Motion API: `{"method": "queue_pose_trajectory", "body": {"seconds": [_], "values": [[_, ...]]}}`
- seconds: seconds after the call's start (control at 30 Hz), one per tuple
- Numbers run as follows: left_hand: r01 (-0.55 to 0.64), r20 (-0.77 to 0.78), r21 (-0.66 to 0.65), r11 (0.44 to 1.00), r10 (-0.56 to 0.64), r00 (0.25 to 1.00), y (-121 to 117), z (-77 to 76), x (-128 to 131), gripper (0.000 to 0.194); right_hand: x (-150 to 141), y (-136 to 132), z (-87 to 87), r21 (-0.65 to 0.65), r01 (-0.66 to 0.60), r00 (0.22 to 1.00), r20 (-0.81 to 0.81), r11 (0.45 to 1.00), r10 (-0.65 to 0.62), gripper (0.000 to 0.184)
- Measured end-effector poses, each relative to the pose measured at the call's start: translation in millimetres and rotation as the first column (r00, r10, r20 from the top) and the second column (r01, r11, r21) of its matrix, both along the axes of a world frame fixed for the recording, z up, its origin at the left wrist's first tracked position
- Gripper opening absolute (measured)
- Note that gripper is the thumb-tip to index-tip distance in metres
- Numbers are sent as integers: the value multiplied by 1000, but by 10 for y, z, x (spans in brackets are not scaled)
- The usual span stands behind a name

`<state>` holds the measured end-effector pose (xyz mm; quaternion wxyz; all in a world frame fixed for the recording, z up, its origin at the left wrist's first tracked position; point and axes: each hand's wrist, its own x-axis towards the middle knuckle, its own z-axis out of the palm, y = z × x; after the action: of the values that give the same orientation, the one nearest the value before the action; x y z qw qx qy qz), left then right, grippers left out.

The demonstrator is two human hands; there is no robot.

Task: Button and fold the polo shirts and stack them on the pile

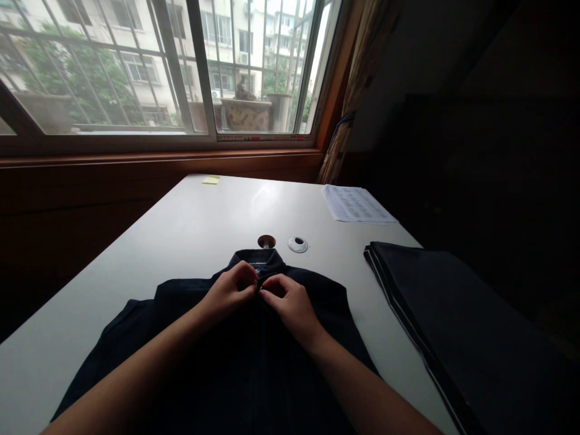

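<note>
A dark navy jacket [254,374] with a stand-up collar lies front side up on the white table [136,254], its collar toward the window. My left hand [233,285] pinches the front opening just below the collar. Close beside it, my right hand [289,300] pinches the other side of the same opening, fingertips almost touching those of the left. A small shiny bit shows between the fingers, too small to make out. Some pale lettering is visible inside the collar.
Folded dark cloth [444,302] lies along the table's right edge. Printed sheets [357,204] rest at the back right, a yellow sticky note [211,180] at the back left. Beyond the collar are a round cable hole [266,241] and a loose round cover [298,244].
</note>
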<state>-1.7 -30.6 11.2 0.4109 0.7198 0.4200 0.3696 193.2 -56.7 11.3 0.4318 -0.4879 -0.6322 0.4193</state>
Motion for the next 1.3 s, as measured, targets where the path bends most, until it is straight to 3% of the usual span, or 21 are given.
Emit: {"method": "queue_pose_trajectory", "body": {"seconds": [0.57,1.3], "values": [[-64,-79,7,998,65,995,16,-40,25,17,-28,-25,3,76,-14,999,45,997,11,6],[-14,-2,2,1000,14,1000,5,-39,-7,17,-23,-30,0,149,23,994,105,989,-39,7]]}}
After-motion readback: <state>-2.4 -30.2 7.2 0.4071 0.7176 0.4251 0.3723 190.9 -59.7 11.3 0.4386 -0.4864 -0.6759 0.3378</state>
